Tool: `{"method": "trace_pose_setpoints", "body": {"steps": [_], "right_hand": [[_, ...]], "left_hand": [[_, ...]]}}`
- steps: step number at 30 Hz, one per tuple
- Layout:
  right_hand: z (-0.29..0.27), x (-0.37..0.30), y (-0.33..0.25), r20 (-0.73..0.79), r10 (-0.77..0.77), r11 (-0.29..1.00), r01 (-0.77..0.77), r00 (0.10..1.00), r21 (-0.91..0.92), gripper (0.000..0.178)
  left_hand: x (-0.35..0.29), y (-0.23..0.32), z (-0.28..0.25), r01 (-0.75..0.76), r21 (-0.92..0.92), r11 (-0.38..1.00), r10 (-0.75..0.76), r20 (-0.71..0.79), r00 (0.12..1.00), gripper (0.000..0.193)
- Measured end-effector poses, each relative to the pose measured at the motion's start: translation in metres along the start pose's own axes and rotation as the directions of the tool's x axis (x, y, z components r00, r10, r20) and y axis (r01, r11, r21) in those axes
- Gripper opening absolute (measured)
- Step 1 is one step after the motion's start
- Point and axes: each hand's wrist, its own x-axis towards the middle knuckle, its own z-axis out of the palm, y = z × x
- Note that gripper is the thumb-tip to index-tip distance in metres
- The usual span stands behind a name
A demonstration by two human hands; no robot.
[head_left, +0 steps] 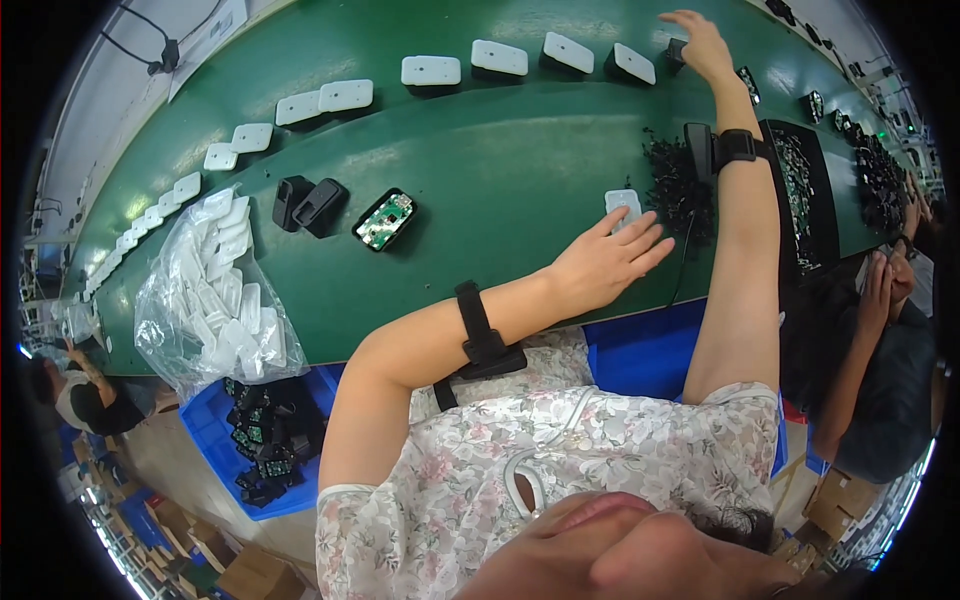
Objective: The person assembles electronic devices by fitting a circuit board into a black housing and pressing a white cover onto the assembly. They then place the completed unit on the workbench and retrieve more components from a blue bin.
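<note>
My left hand [608,268] is over the near right part of the green table, fingers spread and palm down. Its fingertips overlap the lower edge of a white plastic cover [622,203]; whether they touch it I cannot tell. Stretched to the far right edge, my right hand [704,48] has its fingers extended beside a small dark block [675,52]. Nothing shows in its grasp. Left of it, several black cases with white tops [630,63] stand in a curved row. A black case with a green circuit board [384,220] lies mid-table, next to two empty-looking black housings [320,206].
A clear bag of white covers [215,290] lies at the left edge, above a blue bin [215,450] of black parts. Small black pieces [678,180] are heaped under my right forearm. A black tray [800,200] stands further right, near another person's hands [880,285].
</note>
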Motion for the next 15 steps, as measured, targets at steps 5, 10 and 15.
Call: {"method": "trace_pose_setpoints", "body": {"steps": [5,10,15], "right_hand": [[-0.005,-0.017,-0.017,0.352,0.122,0.98,-0.057,0.928,-0.192,0.045],[-0.018,-0.061,0.021,0.01,0.199,0.975,-0.197,0.98,-0.106,0.037],[-0.069,-0.084,-0.093,0.115,0.266,0.817,-0.288,0.957,0.5,0.038]], "left_hand": [[-0.021,-0.01,-0.01,0.014,-0.102,0.995,-0.013,0.014,1.0,0.049],[-0.049,-0.02,-0.053,0.091,-0.128,0.988,-0.098,-0.05,0.994,0.051],[-0.038,-0.015,-0.055,0.476,0.076,0.876,-0.474,-0.05,0.879,0.068]]}}
